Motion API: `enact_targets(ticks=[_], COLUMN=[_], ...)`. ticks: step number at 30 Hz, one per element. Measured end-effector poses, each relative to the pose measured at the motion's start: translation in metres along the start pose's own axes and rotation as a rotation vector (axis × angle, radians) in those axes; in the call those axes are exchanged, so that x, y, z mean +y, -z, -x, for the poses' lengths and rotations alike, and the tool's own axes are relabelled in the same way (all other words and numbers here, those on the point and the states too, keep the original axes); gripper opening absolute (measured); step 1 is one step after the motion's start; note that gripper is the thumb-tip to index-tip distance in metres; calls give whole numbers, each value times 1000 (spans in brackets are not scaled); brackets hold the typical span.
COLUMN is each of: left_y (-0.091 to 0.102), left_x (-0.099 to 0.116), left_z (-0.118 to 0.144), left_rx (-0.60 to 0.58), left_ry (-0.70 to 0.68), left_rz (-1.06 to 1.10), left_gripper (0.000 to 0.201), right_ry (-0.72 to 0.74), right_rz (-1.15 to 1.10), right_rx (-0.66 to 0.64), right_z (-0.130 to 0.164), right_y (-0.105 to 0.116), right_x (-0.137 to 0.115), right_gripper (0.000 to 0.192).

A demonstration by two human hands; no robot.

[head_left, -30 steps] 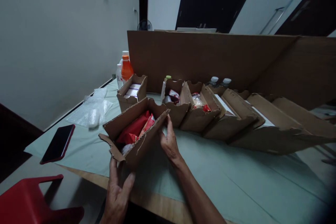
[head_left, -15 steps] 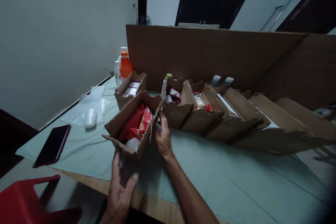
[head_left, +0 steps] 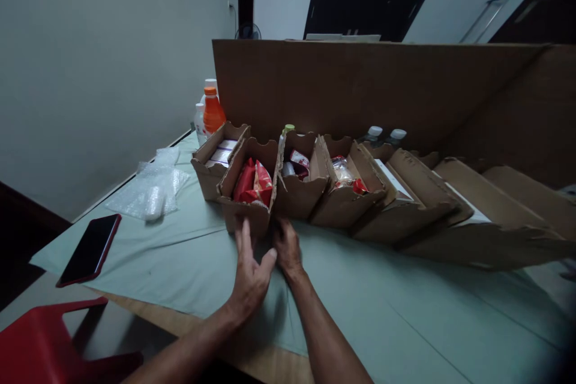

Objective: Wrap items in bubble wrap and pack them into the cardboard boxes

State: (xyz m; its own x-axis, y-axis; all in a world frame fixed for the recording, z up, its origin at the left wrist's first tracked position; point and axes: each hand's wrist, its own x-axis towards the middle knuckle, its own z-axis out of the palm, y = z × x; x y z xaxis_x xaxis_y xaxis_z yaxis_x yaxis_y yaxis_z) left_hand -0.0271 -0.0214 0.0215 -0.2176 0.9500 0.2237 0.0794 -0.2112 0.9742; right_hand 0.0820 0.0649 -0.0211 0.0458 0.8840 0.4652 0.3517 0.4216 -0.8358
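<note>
A narrow open-topped cardboard box (head_left: 252,216) with shiny red packets (head_left: 256,183) inside stands upright in a row of similar boxes. My left hand (head_left: 252,273) is open, its stretched fingers against the lower front of that box and its thumb held away. At the box's lower right front corner, my right hand (head_left: 288,249) has its fingers bent in close; their tips are partly hidden. Left of it is a box (head_left: 209,183) holding white-and-purple cartons (head_left: 222,153). Close on the right stands another box (head_left: 301,195) with a dark red and white package (head_left: 300,162).
More cardboard boxes (head_left: 346,210) lean along the row to the right, before a tall cardboard panel (head_left: 360,84). An orange bottle (head_left: 213,113) stands behind at left. Bubble wrap (head_left: 155,186) and a phone (head_left: 90,249) lie on the green cloth. A red stool (head_left: 40,342) is at lower left.
The box with the red packets has moved back and right into the row and now sits level instead of tilted. Both hands have followed it, lower at its front.
</note>
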Motion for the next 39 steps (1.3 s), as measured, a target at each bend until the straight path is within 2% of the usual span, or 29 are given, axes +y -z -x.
enact_targets(ticks=[6,9,11,13,15,17,19,22,24,25,28,32,34,39], left_y=[-32,-40,-37,-23,2,35,69,106,120,124,135,138,126,77], left_x=[-3,-6,-7,-5,4,19,36,53,58,59,62,75,86,120], left_z=[-63,-77,-78,-79,-86,-104,-133,-175,-189,-189,-169,-113,-83,-18], left_rx=[28,27,26,43,101,183,232,121,32,7,-3,-46,-103,-320], left_ry=[-24,-28,-49,-135,-284,-425,-490,-503,-514,-527,-595,-704,-736,-736], left_rz=[-176,-221,-237,-275,-363,-509,-696,-961,-1057,-1079,-1077,-1030,-979,-712], left_gripper=[79,78,77,75,74,73,70,43,21,16,17,16,19,24], right_ry=[-86,-81,-79,-83,-84,-81,-78,-73,-69,-67,-54,-37,-32,-33], right_rz=[31,29,33,37,39,38,39,47,54,56,56,39,25,-4], right_rx=[94,87,84,88,96,103,109,122,135,143,168,182,176,155], right_z=[-1,-1,-1,-1,-2,-2,-3,-3,-4,-4,-5,-2,1,11], right_y=[4,3,3,3,2,1,1,1,1,1,3,3,2,11], right_x=[5,5,6,7,9,11,12,12,12,12,12,7,1,-17], right_gripper=[31,30,29,28,26,25,25,24,23,23,25,25,25,24])
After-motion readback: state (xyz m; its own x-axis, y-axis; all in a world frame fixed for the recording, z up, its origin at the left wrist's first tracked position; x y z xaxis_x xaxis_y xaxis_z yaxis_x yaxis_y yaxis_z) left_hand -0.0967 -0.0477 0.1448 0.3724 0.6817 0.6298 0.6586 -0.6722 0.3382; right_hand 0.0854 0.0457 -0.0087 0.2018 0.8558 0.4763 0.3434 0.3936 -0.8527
